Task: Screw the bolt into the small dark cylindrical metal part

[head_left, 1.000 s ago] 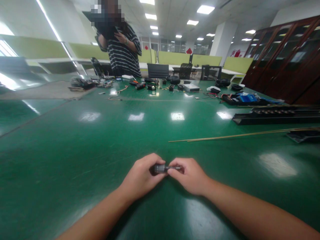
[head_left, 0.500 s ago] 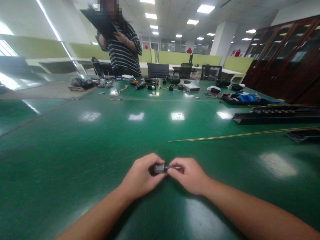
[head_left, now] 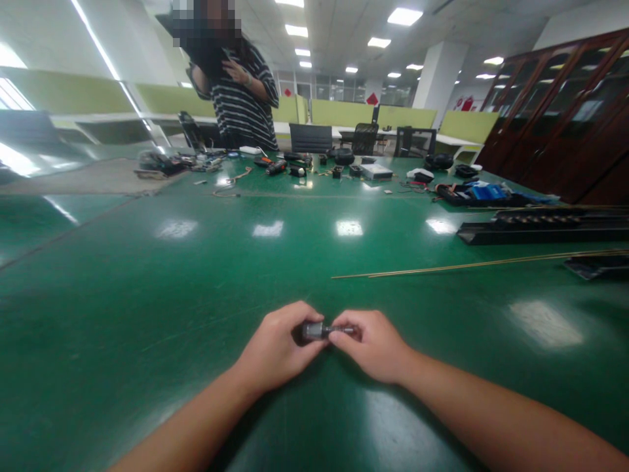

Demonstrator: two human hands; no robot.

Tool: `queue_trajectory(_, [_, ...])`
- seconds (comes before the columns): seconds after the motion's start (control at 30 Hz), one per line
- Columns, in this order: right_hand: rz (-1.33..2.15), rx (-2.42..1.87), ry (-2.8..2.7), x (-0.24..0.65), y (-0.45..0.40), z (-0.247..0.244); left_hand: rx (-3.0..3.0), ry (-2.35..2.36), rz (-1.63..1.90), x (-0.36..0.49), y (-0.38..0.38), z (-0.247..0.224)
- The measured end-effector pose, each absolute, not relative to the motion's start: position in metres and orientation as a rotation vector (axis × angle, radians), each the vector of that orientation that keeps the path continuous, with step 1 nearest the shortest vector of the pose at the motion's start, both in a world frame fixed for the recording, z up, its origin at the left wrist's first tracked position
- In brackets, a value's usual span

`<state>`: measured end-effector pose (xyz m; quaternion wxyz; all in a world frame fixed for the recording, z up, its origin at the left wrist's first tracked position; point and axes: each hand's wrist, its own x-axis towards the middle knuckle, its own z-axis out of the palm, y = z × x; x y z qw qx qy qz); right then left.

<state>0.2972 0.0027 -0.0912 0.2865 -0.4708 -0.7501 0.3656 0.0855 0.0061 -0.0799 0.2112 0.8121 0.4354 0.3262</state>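
Observation:
Low in the middle of the head view, both hands meet at a small dark grey cylindrical metal part [head_left: 313,331] with a thin rod [head_left: 348,330] sticking out of its right end. My left hand [head_left: 281,344] is closed round the cylinder, thumb on the near side and fingers on the far side. My right hand [head_left: 374,344] pinches the rod between thumb and fingers, close to the cylinder. The rod's tip points right, into the curl of my right hand. Part of the cylinder's left end is hidden by my left hand.
A green tabletop [head_left: 236,269] lies under my hands. Thin brass-coloured rods [head_left: 442,267] and black metal rails [head_left: 540,229] lie to the right. Farther back are a power drill [head_left: 275,168], a white box [head_left: 376,172] and a blue-filled tray [head_left: 486,191]. A person [head_left: 246,98] stands across the table.
My hands, the cylinder and the rod look the same as before. Across the table, the person's head and the dark object they hold have shifted slightly.

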Motion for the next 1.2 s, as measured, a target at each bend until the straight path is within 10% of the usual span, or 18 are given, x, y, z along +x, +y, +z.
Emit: queue_trajectory(1.2, [0.956,-1.295,-2.040,0.2972,0.0023,-0.0884,2.247,1.218,0.877,0.0871,0.0062,-0.0768])
